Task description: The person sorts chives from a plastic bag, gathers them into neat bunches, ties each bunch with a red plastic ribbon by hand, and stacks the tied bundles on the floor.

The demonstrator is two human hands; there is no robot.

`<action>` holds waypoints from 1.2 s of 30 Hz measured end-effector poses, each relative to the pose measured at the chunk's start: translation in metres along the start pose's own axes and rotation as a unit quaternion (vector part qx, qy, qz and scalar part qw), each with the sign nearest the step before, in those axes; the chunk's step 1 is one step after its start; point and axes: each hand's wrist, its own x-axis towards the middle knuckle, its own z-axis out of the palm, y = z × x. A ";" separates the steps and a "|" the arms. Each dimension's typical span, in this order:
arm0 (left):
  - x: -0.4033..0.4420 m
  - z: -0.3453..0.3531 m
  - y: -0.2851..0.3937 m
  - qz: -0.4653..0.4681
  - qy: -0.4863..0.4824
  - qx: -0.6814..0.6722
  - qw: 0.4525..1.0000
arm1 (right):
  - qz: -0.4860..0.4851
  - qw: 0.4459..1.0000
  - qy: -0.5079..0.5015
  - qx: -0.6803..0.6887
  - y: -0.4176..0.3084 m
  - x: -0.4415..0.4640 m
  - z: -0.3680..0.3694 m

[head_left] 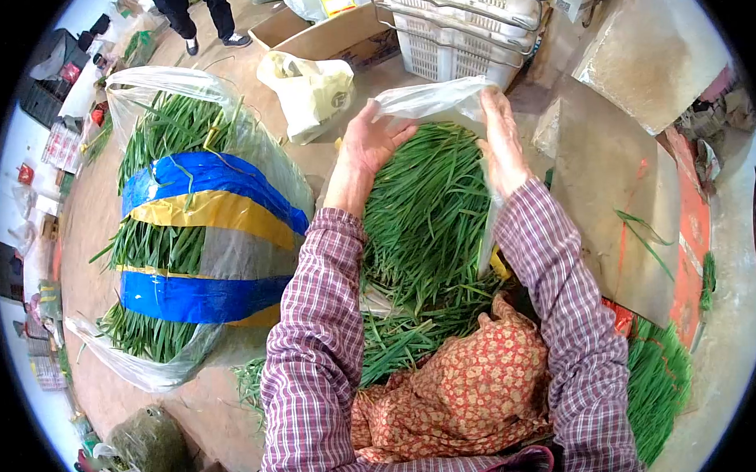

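A clear plastic bag point(436, 97) is stretched between my two hands, its rim spread wide at the far side. My left hand point(368, 149) grips the rim at the left, fingers pointing inward. Across from it, my right hand point(501, 136) holds the rim at the right, and the film hangs down below that hand. Between and below the hands lies a thick heap of long green chives point(427, 205). More loose chives point(411, 343) spread nearer to me, beside the red flowered cloth point(466, 383) over my lap.
At the left stands a big bundle of chives point(166, 243) wrapped with blue and yellow tape point(210, 188). Beyond are a pale yellow bag point(310, 93), a cardboard box point(338, 33) and white crates point(455, 46). A board point(618, 203) leans at the right. A person's legs point(199, 13) show far off.
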 end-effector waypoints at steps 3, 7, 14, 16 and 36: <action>-0.002 0.005 -0.004 0.021 0.010 0.060 0.998 | -0.128 0.966 -0.048 -0.220 0.003 0.021 -0.032; 0.001 0.000 -0.010 0.048 -0.013 0.067 0.997 | -0.117 0.823 -0.050 -0.553 0.000 0.016 -0.050; 0.011 0.006 -0.009 0.028 -0.045 -0.065 0.997 | -0.297 0.706 -0.005 -0.643 -0.008 0.031 -0.083; 0.012 0.018 -0.010 0.011 -0.025 -0.091 0.996 | -0.182 0.839 -0.051 -0.511 -0.004 0.028 -0.072; -0.003 0.060 -0.021 0.015 -0.078 -0.082 0.994 | 0.190 0.904 -0.382 0.033 -0.053 -0.090 -0.041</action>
